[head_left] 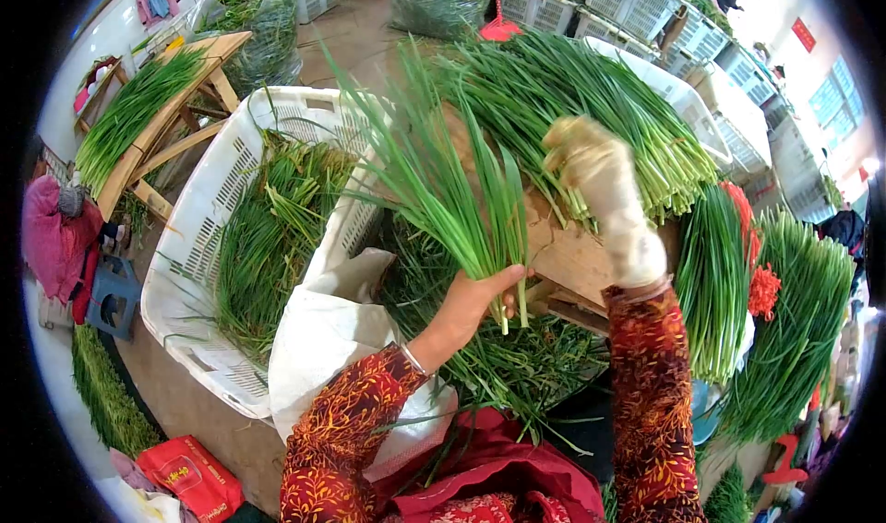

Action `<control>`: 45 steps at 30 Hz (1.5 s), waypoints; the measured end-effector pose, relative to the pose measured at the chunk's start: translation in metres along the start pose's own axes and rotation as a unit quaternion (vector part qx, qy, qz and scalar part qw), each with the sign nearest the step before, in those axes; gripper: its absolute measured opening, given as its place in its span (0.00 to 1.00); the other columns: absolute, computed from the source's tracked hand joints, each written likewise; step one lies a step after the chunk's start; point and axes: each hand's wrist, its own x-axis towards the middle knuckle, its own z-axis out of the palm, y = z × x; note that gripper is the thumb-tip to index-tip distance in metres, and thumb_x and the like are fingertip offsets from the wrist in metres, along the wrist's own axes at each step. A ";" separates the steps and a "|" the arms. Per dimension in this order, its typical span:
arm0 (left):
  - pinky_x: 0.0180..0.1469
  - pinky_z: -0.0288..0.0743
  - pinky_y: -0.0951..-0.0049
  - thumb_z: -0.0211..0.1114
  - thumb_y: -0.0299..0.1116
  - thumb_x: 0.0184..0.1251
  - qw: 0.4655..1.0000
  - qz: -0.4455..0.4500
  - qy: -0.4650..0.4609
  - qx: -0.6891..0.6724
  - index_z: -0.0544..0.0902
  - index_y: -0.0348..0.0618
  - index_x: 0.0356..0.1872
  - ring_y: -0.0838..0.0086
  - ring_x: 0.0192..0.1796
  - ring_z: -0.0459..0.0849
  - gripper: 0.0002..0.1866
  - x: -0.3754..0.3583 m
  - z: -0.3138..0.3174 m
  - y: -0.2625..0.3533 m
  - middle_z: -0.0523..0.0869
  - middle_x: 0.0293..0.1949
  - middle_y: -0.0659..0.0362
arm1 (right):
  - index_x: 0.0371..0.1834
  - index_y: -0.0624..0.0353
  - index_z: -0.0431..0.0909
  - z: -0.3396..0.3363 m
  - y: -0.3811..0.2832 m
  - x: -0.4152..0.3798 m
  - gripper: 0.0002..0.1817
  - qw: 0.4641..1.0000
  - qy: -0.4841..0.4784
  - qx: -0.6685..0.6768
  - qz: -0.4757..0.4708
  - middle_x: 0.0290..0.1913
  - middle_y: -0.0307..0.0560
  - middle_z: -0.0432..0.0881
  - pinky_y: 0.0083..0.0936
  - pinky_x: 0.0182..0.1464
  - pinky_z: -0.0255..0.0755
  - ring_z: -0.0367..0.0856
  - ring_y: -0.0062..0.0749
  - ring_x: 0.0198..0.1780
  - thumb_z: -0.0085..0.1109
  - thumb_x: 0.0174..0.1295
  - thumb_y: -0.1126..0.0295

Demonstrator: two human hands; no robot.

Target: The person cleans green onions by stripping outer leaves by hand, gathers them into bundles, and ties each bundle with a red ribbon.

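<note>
My left hand (469, 303) is closed round the lower stalks of a small bunch of garlic chives (452, 205), leaves pointing up and away. My right hand (586, 149), in a pale glove, is smeared by motion over the big pile of garlic chives (646, 140). Whether its fingers hold anything cannot be made out. The pile lies on a wooden board (568, 246), cut ends toward me. Loose chive leaves (526, 366) lie below my left hand.
Left of me, a white plastic crate (185, 274) holds loose leaves, with a white sack (323, 338) against its near side. More chive bundles (715, 292) tied with red stand at right. A wooden bench (152, 136), a blue stool (113, 292) and stacked crates (628, 6) surround the spot.
</note>
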 end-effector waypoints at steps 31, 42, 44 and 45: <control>0.24 0.71 0.80 0.63 0.32 0.57 0.997 0.055 0.041 0.039 0.79 0.35 0.37 0.81 0.22 0.75 0.11 0.000 -0.001 0.002 0.80 0.24 0.63 | 0.31 0.60 0.72 -0.047 -0.059 -0.063 0.10 0.980 0.009 0.190 -0.059 0.17 0.33 0.68 0.11 0.19 0.54 0.59 0.14 0.15 0.50 0.62 0.65; 0.25 0.71 0.80 0.62 0.30 0.59 0.997 0.067 0.042 0.004 0.79 0.35 0.36 0.82 0.22 0.74 0.08 -0.003 0.001 0.011 0.78 0.23 0.64 | 0.44 0.54 0.75 -0.002 0.010 -0.092 0.15 0.971 -0.126 -0.203 -0.007 0.29 0.47 0.79 0.30 0.34 0.71 0.79 0.42 0.31 0.58 0.55 0.62; 0.24 0.71 0.80 0.62 0.29 0.59 0.997 0.061 0.049 0.029 0.79 0.35 0.35 0.82 0.22 0.74 0.08 -0.001 0.000 0.011 0.78 0.24 0.64 | 0.44 0.54 0.75 0.013 -0.002 -0.076 0.17 0.973 -0.068 -0.213 -0.055 0.32 0.49 0.80 0.35 0.35 0.71 0.78 0.47 0.34 0.57 0.55 0.57; 0.23 0.70 0.80 0.62 0.29 0.59 0.996 0.057 0.052 0.036 0.78 0.35 0.34 0.81 0.22 0.74 0.07 -0.003 0.003 0.013 0.78 0.24 0.64 | 0.46 0.53 0.74 0.017 -0.004 -0.068 0.18 0.957 -0.112 -0.261 -0.055 0.31 0.49 0.80 0.35 0.34 0.71 0.78 0.47 0.33 0.57 0.54 0.58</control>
